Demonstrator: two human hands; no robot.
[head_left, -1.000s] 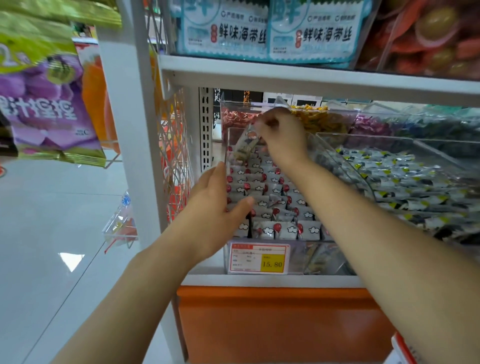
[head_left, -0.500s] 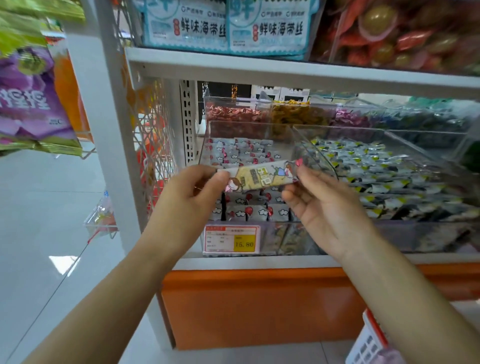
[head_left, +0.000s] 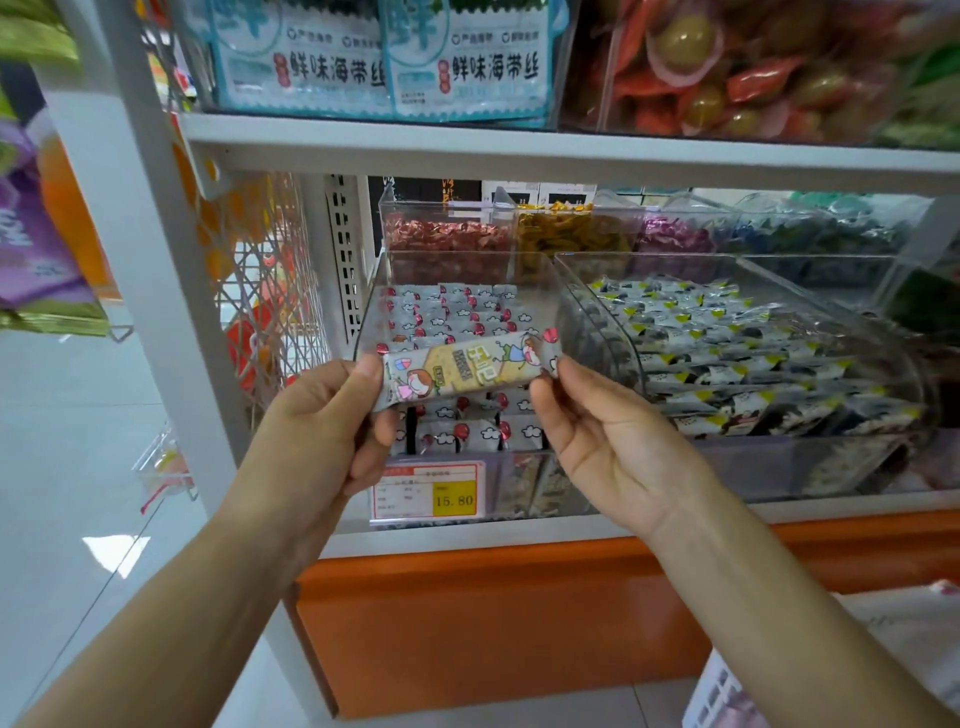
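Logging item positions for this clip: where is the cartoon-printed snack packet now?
Head view, centre: the snack packet is pinched between the left hand and right hand, in front of the left clear bin, above the price tag.

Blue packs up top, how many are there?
2: left blue pack and right blue pack, side by side on the top shelf. Others may hide behind them.

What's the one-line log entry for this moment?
left hand: pinches snack packet | right hand: pinches snack packet | position: in front of clear bin
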